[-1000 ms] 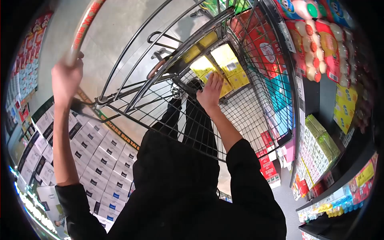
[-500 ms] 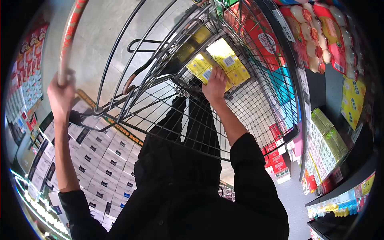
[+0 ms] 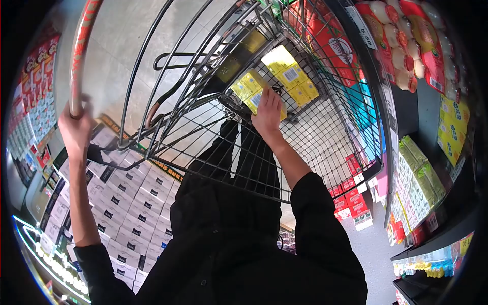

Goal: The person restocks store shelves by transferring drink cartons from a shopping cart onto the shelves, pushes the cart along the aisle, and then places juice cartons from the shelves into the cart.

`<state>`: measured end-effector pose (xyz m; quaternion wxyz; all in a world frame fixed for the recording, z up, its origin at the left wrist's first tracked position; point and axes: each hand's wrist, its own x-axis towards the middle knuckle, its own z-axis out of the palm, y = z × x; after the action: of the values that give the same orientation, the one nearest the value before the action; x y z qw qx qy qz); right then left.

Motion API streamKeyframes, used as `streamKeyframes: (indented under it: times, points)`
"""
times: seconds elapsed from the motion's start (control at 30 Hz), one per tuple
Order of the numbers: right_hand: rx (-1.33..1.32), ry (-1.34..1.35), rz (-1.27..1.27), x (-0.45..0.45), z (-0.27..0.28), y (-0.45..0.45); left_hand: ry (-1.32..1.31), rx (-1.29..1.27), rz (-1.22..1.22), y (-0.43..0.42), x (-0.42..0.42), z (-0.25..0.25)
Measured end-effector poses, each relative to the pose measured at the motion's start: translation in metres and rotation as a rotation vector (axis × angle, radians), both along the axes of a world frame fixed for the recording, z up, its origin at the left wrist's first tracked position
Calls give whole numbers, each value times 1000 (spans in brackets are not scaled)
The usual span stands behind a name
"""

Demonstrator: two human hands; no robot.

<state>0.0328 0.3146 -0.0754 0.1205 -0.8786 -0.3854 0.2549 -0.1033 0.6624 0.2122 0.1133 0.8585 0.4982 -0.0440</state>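
My left hand (image 3: 76, 129) is wrapped round the red-lettered cart handle (image 3: 80, 56) at the upper left. Inside the wire shopping cart (image 3: 315, 137), my right hand (image 3: 267, 113) grips the near yellow pack (image 3: 248, 87), its fingers over the pack's right side; the thumb is hidden. A second yellow pack (image 3: 291, 75) with a barcode lies just beyond, on the basket floor, with a gap between the two.
White boxes (image 3: 133, 203) are stacked at lower left. Shelves with red-wrapped goods (image 3: 424, 38) and green packs (image 3: 419, 170) line the right. Red boxes (image 3: 351, 203) stand below the cart. More shelving (image 3: 38, 96) is at far left.
The near yellow pack, beside the other one before, has shifted left and turned a little with my right hand, opening a gap. The cart has moved slightly in view; my left hand stays on the handle.
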Motion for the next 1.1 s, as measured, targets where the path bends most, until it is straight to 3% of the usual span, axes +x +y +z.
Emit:
streamKeyframes:
  times: [0.1, 0.13, 0.2, 0.37, 0.47, 0.53, 0.57, 0.6, 0.67, 0.73, 0.8, 1.03, 1.1]
  points:
    - [-4, -147, 2, -3, -6, -5, -3, -14, 12, 1, 0, 0]
    - [0, -142, 7, -3, -7, -3, 1, -10, 17, 0, 1, 1]
    - [-234, -51, -38, -2, -9, 2, 69, 7, 19, -2, 5, 5]
    - [-233, -8, 19, 10, -6, 3, 119, 40, 3, 3, 0, 3]
    - [-207, 112, -21, 21, 11, 8, 44, 95, -47, 3, -3, -4]
    - [-336, 279, -261, 29, 36, 17, 99, 64, 39, 0, 1, -3]
    - [-290, 459, -304, 37, 45, 12, 80, 69, -25, 3, -2, -4]
    - [-301, 445, -288, 39, 53, 4, 81, 35, 19, 3, -1, -2]
    - [-46, 1137, -791, 41, 75, -16, 92, 11, 25, 4, 0, -2]
    - [110, 1336, -919, 34, 109, -43, 27, 37, -20, 10, -7, -12]
    - [206, 1348, -1037, 26, 142, -70, -61, 61, -78, 9, -10, -13]
    - [539, 1250, -1168, 22, 252, -130, 8, -22, -63, 16, -7, -15]
    - [791, 1221, -1158, 18, 264, -152, -32, -6, -60, 13, -7, -14]
